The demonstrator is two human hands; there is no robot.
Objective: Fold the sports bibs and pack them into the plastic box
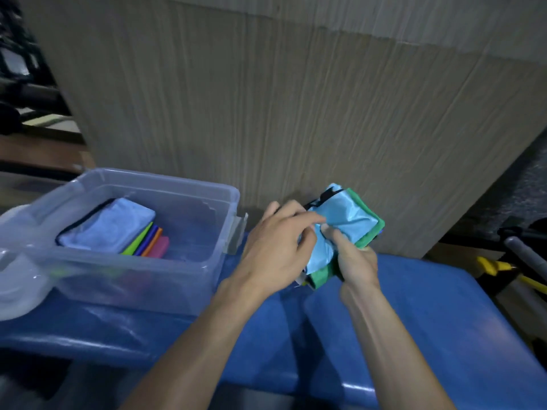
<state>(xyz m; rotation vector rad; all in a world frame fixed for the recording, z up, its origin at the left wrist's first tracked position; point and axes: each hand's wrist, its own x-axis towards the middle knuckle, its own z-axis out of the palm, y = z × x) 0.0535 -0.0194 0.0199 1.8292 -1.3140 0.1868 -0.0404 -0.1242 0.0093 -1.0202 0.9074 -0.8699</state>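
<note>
Head view: folded bibs between both hands

You have a glossy blue table in front of you, its surface smooth and rounded at the near edge. On its left part stands a clear rectangular plastic box, open at the top. Just beside the box, at the far left, lies a translucent white plastic lid, touching the box's corner
</note>
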